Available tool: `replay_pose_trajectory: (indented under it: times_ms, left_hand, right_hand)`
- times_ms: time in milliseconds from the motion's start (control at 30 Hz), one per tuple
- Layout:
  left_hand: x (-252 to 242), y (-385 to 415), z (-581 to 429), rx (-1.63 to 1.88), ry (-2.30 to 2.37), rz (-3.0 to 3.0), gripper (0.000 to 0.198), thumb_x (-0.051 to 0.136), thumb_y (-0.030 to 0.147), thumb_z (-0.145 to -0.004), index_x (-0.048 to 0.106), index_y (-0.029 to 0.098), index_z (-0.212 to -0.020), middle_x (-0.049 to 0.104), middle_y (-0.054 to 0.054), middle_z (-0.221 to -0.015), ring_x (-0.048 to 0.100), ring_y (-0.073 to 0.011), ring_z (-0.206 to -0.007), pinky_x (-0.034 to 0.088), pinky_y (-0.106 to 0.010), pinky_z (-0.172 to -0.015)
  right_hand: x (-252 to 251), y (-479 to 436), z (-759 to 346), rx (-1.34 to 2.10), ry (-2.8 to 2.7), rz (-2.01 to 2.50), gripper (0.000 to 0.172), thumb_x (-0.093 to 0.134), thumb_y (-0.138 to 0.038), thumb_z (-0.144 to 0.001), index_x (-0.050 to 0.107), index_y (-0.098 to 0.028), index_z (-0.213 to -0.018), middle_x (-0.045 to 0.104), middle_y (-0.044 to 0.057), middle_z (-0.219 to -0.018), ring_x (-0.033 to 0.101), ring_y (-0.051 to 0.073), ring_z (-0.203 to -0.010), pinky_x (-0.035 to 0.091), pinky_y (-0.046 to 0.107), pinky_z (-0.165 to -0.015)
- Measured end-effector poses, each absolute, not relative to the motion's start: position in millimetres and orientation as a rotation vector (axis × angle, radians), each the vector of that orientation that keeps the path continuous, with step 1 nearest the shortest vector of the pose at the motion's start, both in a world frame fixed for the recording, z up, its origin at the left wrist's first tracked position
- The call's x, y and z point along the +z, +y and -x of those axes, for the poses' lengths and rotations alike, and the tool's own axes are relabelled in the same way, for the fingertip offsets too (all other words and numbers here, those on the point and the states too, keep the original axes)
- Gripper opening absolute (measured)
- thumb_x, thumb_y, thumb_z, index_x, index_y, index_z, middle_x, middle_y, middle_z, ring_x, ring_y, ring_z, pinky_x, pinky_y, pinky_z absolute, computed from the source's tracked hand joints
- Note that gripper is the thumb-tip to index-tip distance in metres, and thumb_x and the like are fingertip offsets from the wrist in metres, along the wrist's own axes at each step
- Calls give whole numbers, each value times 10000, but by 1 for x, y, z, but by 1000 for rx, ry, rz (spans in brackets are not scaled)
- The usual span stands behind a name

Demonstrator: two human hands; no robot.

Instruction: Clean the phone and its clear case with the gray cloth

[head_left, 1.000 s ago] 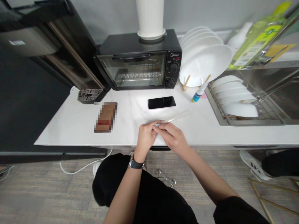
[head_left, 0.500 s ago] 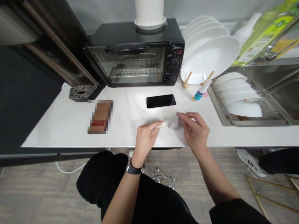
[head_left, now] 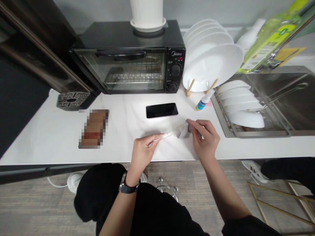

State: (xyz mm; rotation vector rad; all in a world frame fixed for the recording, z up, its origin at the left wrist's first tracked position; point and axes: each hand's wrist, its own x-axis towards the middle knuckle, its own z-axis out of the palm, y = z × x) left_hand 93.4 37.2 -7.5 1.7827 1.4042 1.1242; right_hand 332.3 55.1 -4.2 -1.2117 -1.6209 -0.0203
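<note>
My left hand [head_left: 145,147] is closed on one end of a thin, clear plastic piece [head_left: 168,133]. It is seen almost edge-on and slants up to the right, so its exact kind is unclear. My right hand [head_left: 206,139] pinches a greyish see-through plastic wrapper [head_left: 182,131] at the other end, thumb and forefinger together. Both are held just above the white counter [head_left: 125,137]. Behind them lies a phone [head_left: 161,110] with a dark screen, touched by neither hand.
A pixelated brown item [head_left: 94,127] lies on the left. Behind stands a toaster oven [head_left: 133,68]. To the right are a small spray bottle [head_left: 204,101], upright plates [head_left: 214,67], and bowls [head_left: 246,118] at the sink [head_left: 290,121]. A person's shoe [head_left: 256,170] shows on the floor.
My left hand has moved left and slightly down, away from the right hand, and more of the clear piece shows between them. The view has shifted, too.
</note>
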Motion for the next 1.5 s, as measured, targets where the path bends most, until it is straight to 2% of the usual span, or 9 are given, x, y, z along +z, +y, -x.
replay_pose_trajectory:
  times_ms: [300,400,467,533,700,767,867,1167,1500]
  left_hand:
    - [-9,40,-94,1135,1379,-1810,163,710,258,-976,855,265,-1049,855,2,-1031,814,-195,-852,638,-258,-735]
    - [-9,40,-93,1125,1424,-1861,180,675,178,-956,819,211,-852,821,31,-802,729,-142,-665,554,-212,-638]
    - [-8,40,-93,1122,1476,-1891,261,639,118,-927,728,185,-692,692,62,-601,611,-104,-536,452,-194,-545]
    - [-6,40,-92,1121,1479,-1909,293,619,86,-910,670,177,-636,603,74,-535,562,-90,-508,394,-190,-516]
    - [-6,40,-92,1105,1393,-1924,228,648,120,-954,801,208,-810,742,55,-667,684,-123,-600,497,-200,-595]
    - [-8,40,-92,1118,1361,-1898,184,675,179,-979,846,246,-962,832,32,-842,767,-162,-720,581,-229,-683]
    - [-14,39,-91,1144,1328,-1870,207,700,227,-989,844,290,-1124,850,12,-1078,823,-209,-921,653,-285,-806]
    - [-13,39,-89,1178,1262,-1939,241,706,165,-981,841,283,-1141,846,17,-1084,831,-186,-916,675,-276,-850]
    - [-9,43,-91,1155,1315,-1788,141,741,248,-958,857,249,-1037,856,4,-1015,805,-181,-818,634,-243,-698]
  right_hand:
    - [0,41,-295,3,-1722,1149,403,575,-98,-1021,755,-318,-1308,705,66,-997,707,193,-847,609,327,-698]
    - [1,29,-267,69,-1856,1006,456,565,-68,-1015,703,-285,-1391,711,79,-1008,694,206,-874,616,330,-719]
    - [1,26,-255,79,-1906,939,497,567,-52,-1009,665,-279,-1441,718,84,-1024,687,214,-898,620,338,-741]
    - [-1,24,-251,85,-1904,925,520,566,-50,-1010,645,-292,-1464,721,78,-1027,680,209,-891,617,339,-742]
    - [-5,26,-262,64,-1912,928,537,563,-41,-1003,648,-300,-1466,723,76,-1013,684,199,-874,612,325,-719]
    - [-5,30,-272,40,-1908,956,528,563,-42,-1002,665,-312,-1444,727,71,-1014,690,191,-860,609,316,-707]
    - [-4,41,-293,-38,-1828,1065,450,566,-62,-1011,727,-309,-1351,727,67,-1001,710,184,-868,608,311,-713]
    - [-2,54,-319,-146,-1632,1235,274,629,-128,-1011,805,-269,-1166,711,59,-941,717,178,-845,608,318,-723]
    - [-5,42,-289,-59,-1643,1164,341,601,-53,-1001,771,-255,-1216,703,62,-985,711,186,-899,603,325,-758]
